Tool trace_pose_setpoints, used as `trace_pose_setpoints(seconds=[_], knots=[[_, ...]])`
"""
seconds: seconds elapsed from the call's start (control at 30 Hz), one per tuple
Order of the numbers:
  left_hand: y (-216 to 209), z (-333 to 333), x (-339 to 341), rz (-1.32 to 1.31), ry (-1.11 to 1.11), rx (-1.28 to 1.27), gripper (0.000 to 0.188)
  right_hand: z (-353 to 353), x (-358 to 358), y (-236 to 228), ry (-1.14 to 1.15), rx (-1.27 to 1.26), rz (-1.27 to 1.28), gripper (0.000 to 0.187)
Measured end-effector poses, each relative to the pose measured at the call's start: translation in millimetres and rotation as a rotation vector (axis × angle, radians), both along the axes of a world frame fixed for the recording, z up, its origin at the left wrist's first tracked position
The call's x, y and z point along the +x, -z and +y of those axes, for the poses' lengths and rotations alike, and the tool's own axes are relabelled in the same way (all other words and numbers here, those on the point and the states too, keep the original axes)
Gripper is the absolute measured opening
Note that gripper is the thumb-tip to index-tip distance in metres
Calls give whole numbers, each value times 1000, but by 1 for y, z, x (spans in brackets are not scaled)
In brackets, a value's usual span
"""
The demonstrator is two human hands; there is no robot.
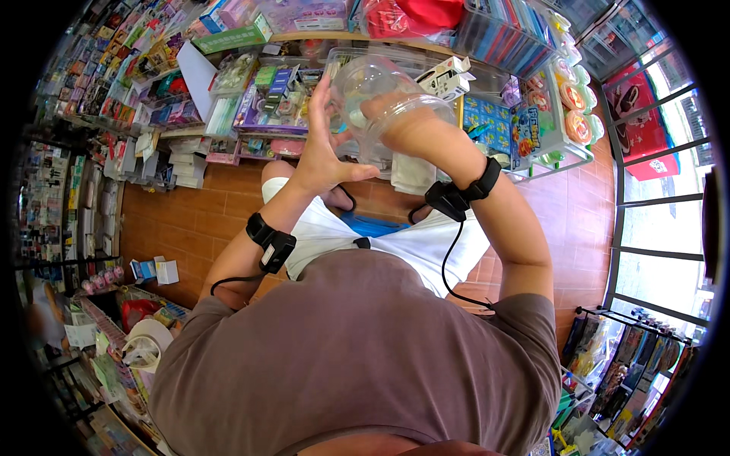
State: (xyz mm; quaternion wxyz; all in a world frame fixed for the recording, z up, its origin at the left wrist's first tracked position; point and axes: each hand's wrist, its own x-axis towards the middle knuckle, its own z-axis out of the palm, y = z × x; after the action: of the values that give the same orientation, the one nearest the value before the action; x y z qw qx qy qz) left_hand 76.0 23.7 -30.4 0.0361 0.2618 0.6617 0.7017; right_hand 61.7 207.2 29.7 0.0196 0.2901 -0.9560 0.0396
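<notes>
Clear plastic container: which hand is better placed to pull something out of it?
Probably the right. The right hand is already wrapped over the clear plastic container at its open rim, while the left hand lies flat and open against its side, steadying it. What is inside is too blurred to tell.

Scene bright and evenly lit; daylight enters through the glazed wall (654,220) at right, overexposed to near white; shadows soft; strong fisheye bending at the rim, with black corners; centre sharp, shelf goods (84,83) at the edges smeared.
</notes>
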Motion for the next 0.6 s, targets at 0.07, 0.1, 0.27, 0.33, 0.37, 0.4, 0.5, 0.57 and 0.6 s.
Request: trace_pose_setpoints(seconds=[0.07, 0.1, 0.27, 0.33, 0.37, 0.4, 0.5, 0.57, 0.6], knots=[[-2, -1, 1, -12, 18, 39, 146, 3, 2, 8, -47, 10, 60, 22], [-2, -2, 2, -14, 16, 41, 146, 6, 3, 17, 31, -128, 59, 30], [8, -7, -6, -56, -71, 61, 143, 27, 24, 3, 204, -648, -204, 26], [12, -10, -10, -52, -76, 50, 143, 37, 27, 11, 242, -1079, -425, 28], [13, -10, -10, -48, -76, 36, 142, 37, 29, 12, 229, -1067, -389, 28], [13, -10, -9, -51, -77, 40, 142, 39, 30, 11, 230, -1062, -392, 28], [7, -9, -8, -74, -110, 9, 141, 44, 34, 3, 316, -1344, -715, 29], [8, -6, -9, -88, -87, 17, 142, 44, 36, 3, 335, -1342, -701, 29], [7, -5, -9, -88, -87, 19, 142, 44, 36, 3, 352, -1342, -687, 30]])
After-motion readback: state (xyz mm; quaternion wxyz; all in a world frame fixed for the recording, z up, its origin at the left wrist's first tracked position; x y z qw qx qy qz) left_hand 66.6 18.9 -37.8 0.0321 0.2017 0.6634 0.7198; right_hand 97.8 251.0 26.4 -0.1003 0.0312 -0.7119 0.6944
